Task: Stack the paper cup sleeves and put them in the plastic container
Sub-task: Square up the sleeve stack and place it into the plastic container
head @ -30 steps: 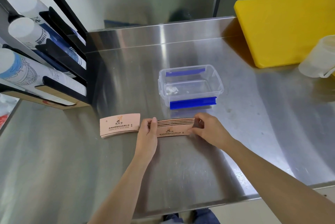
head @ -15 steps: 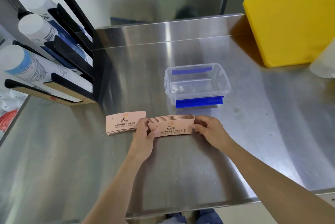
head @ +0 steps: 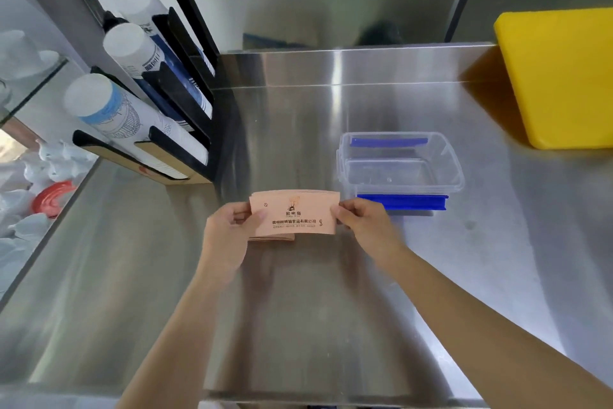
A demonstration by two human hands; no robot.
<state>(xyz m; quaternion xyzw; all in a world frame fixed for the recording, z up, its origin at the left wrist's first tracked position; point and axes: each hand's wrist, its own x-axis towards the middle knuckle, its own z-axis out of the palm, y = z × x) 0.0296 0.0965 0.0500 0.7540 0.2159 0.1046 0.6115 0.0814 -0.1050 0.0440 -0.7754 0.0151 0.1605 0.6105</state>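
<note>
A stack of pink paper cup sleeves [head: 295, 214] with dark print is held between both hands just above the steel counter. My left hand [head: 229, 229] pinches its left end and my right hand [head: 360, 219] pinches its right end. Under the stack's lower left edge a second small pile of sleeves [head: 277, 238] peeks out on the counter, mostly hidden. The clear plastic container [head: 399, 166] with blue clips stands open and empty just right of and behind the stack.
A black cup dispenser rack [head: 185, 100] with stacks of white paper cups stands at the left. A yellow cutting board [head: 560, 77] leans at the back right. Left of the steel counter [head: 298, 309] lie white bags and a red lid [head: 53, 198].
Both hands have moved the right-hand stack of sleeves to the left and over the other pile, which now shows only at its lower edge. The camera view has shifted rightward.
</note>
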